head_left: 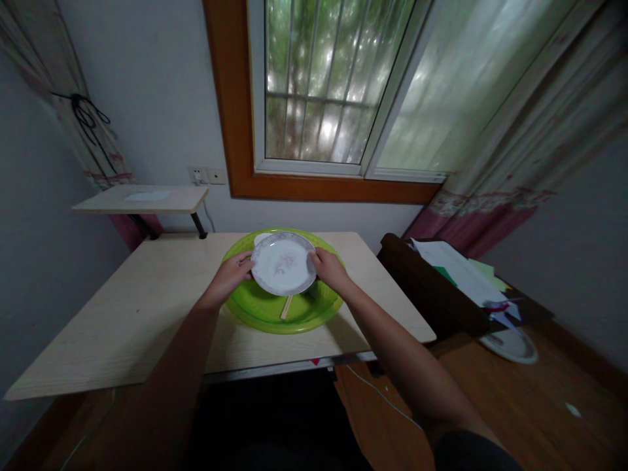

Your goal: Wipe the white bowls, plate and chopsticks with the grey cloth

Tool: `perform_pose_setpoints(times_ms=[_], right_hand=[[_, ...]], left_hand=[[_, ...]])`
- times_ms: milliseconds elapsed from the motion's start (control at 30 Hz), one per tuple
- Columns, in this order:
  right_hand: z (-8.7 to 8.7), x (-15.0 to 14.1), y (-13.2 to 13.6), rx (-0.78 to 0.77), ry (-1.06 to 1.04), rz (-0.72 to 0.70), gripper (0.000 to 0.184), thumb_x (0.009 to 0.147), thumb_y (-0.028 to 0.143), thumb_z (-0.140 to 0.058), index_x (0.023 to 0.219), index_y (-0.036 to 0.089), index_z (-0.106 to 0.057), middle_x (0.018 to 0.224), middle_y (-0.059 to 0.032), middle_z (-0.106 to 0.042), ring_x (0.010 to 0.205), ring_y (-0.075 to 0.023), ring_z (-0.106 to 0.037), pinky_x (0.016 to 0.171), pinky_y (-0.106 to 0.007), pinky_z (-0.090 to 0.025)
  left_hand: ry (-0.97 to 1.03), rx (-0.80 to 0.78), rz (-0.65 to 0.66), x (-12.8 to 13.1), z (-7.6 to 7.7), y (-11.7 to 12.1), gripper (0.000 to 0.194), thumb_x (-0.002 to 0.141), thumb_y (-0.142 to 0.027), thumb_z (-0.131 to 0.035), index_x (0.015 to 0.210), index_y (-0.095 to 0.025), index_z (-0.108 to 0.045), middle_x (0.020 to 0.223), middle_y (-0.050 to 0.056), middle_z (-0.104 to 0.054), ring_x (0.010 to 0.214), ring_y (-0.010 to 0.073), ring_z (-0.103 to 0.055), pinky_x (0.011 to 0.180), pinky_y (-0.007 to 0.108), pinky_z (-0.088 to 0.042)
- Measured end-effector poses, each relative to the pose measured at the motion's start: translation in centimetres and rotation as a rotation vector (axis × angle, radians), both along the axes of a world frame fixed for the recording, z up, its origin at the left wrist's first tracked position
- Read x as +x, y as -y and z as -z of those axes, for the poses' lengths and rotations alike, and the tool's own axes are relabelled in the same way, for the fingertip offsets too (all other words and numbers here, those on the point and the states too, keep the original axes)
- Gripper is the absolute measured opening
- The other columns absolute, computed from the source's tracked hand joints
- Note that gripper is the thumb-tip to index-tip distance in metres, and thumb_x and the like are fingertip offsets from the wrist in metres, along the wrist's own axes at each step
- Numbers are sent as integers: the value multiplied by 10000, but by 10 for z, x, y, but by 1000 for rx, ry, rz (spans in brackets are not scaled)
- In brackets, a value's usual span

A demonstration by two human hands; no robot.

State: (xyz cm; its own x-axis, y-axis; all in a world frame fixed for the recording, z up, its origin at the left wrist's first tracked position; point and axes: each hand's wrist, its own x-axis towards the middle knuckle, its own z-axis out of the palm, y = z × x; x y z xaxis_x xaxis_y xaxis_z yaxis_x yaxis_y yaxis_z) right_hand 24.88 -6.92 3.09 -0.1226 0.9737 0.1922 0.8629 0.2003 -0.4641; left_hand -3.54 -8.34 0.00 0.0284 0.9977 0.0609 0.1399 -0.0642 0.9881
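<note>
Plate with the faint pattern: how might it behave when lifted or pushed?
The plate looks like ceramic, so it is probably stiff and could chip if knocked. Its smooth-looking surface may be a bit slippery at the rim. Being round but broad and shallow, it would likely slide rather than roll if pushed while lying flat.

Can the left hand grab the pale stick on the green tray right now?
Probably not while the left hand is holding the plate by its edge. With that hand free, it likely could: the near end of the pale stick shows uncovered on the green tray.
</note>
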Motion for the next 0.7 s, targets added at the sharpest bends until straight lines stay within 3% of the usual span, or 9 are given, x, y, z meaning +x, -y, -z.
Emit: perform_pose_setpoints(times_ms=[167,400,567,700], right_hand=[[12,7,-6,-118,-101,-55,274,1032,274,-444,930,160,-671,813,-54,-744,757,-174,-666,728,-244,-450],[19,9,-7,-110,-171,-82,249,1034,295,-451,926,174,-640,807,-35,-720,738,-164,-646,713,-239,-455],[20,6,-7,-99,-286,-89,245,1028,310,-449,903,189,-621,754,-18,-684,716,-164,-638,707,-244,-477],[25,4,-5,-213,-477,-154,246,1029,352,-460,885,197,-585,692,3,-643,604,-148,-615,617,-241,-488]], left_hand=[[74,5,5,0,1,0,541,819,-431,-705,1288,-162,-718,1158,152,-758,978,308,-736,899,518,-604],[117,7,-12,0,5,-3,552,816,-461,-721,1271,-149,-716,1218,169,-739,1029,307,-723,922,513,-596],[141,-8,8,1,1,-1,567,834,-482,-699,1303,-165,-679,1220,162,-727,960,281,-721,777,425,-623],[139,-43,11,0,2,-3,590,843,-474,-668,1357,-188,-636,1097,132,-742,795,244,-707,653,378,-603]])
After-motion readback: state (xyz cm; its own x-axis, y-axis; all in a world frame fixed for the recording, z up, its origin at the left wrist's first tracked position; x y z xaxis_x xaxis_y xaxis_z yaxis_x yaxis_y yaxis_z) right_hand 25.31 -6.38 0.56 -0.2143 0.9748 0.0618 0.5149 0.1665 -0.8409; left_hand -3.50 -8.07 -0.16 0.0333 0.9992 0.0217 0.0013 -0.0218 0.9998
